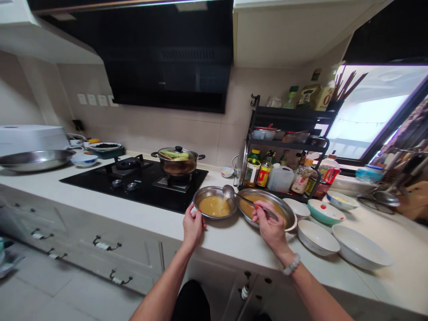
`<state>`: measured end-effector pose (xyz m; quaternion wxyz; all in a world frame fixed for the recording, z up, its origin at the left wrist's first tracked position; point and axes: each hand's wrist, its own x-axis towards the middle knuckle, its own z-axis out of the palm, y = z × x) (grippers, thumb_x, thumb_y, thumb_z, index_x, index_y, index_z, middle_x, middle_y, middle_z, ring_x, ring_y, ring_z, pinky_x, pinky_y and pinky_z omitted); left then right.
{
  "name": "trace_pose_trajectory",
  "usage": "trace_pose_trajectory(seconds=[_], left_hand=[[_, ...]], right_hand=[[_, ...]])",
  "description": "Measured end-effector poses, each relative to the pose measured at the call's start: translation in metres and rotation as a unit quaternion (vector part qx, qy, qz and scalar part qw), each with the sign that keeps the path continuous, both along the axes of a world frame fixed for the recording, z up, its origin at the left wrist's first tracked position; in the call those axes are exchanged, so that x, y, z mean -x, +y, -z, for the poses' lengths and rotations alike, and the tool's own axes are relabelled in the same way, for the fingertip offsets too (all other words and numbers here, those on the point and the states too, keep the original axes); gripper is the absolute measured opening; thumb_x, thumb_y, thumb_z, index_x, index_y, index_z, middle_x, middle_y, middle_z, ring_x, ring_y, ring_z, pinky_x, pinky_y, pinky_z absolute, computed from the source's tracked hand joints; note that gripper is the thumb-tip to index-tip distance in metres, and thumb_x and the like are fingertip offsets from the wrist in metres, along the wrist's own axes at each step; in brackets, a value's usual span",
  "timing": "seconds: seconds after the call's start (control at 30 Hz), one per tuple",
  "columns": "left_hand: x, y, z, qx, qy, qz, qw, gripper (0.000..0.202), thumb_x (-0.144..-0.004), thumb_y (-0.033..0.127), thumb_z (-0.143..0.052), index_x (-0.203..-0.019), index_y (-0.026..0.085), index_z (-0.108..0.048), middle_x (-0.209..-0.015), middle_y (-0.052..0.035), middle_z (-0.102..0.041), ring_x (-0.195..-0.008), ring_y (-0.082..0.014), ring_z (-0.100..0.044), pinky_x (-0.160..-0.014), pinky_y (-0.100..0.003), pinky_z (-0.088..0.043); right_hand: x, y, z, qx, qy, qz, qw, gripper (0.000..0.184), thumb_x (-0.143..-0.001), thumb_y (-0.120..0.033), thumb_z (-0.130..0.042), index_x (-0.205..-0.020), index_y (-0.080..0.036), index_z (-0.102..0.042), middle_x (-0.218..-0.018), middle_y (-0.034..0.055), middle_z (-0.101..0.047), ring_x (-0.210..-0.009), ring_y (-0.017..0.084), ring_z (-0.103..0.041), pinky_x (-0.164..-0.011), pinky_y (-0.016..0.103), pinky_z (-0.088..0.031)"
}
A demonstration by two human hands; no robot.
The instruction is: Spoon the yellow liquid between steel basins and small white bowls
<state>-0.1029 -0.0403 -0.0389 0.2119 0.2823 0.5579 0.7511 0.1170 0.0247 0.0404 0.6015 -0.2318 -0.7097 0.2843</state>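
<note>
A smaller metal bowl (pixel 216 207) with yellow-brown liquid stands on the counter, and my left hand (pixel 194 226) is closed on its near left rim. My right hand (pixel 270 225) grips the dark handle of a metal ladle (pixel 228 191). The ladle's head is over the right side of the smaller bowl, near its rim; whether it holds liquid I cannot tell. Under my right hand and the ladle's handle sits a larger metal bowl (pixel 290 213), also with yellow-brown liquid, close beside the first bowl.
A lidded pot (pixel 178 166) stands on the black gas hob (pixel 140 189) to the left. Behind the bowls is a black rack (pixel 287 145) with sauce bottles. Several bowls, including a green one (pixel 326 217) and a white one (pixel 363 249), crowd the right. A wide pan (pixel 36 161) lies far left.
</note>
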Motion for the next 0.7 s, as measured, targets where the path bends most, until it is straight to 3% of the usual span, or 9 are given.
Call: trace_pose_trajectory(seconds=[0.13,0.27,0.47,0.7], left_hand=[[0.000,0.000,0.001,-0.001,0.003,-0.003,1.000,0.055,-0.080,0.033,-0.052,-0.129,0.009,-0.041,-0.051,0.0078,-0.053,-0.038,-0.0106,-0.051,-0.040,-0.021,-0.043],[0.000,-0.001,0.000,-0.008,-0.002,0.001,1.000,0.058,-0.079,0.035,-0.054,-0.129,0.009,-0.041,-0.051,0.0080,-0.053,-0.038,-0.0106,-0.051,-0.041,-0.021,-0.043],[0.000,-0.001,-0.001,-0.004,0.001,-0.001,1.000,0.058,-0.078,0.034,-0.055,-0.129,0.010,-0.042,-0.051,0.0077,-0.053,-0.039,-0.0106,-0.050,-0.040,-0.021,-0.043],[0.000,0.000,0.000,0.002,-0.004,-0.005,1.000,0.058,-0.078,0.032,-0.054,-0.129,0.010,-0.041,-0.050,0.0079,-0.053,-0.038,-0.0107,-0.050,-0.040,-0.020,-0.043]], right_hand=[[-0.024,0.004,0.001,-0.075,-0.019,0.028,0.997,0.018,-0.088,-0.031,-0.056,-0.098,-0.020,-0.066,-0.085,0.0046,-0.066,-0.055,0.012,-0.061,-0.055,0.028,-0.055],[-0.050,0.013,0.000,-0.063,-0.033,0.114,0.991,0.020,-0.088,-0.033,-0.054,-0.098,-0.019,-0.064,-0.073,0.0022,-0.064,-0.051,0.012,-0.059,-0.051,0.026,-0.053],[-0.069,0.017,0.012,0.032,-0.049,0.150,0.987,0.031,-0.083,-0.047,-0.055,-0.091,-0.018,-0.062,-0.057,0.0004,-0.061,-0.048,0.016,-0.061,-0.048,0.027,-0.051],[-0.070,0.034,0.021,0.188,0.092,0.155,0.965,0.042,-0.069,-0.055,-0.065,-0.087,-0.018,-0.058,-0.051,0.0005,-0.060,-0.049,0.020,-0.062,-0.043,0.028,-0.049]])
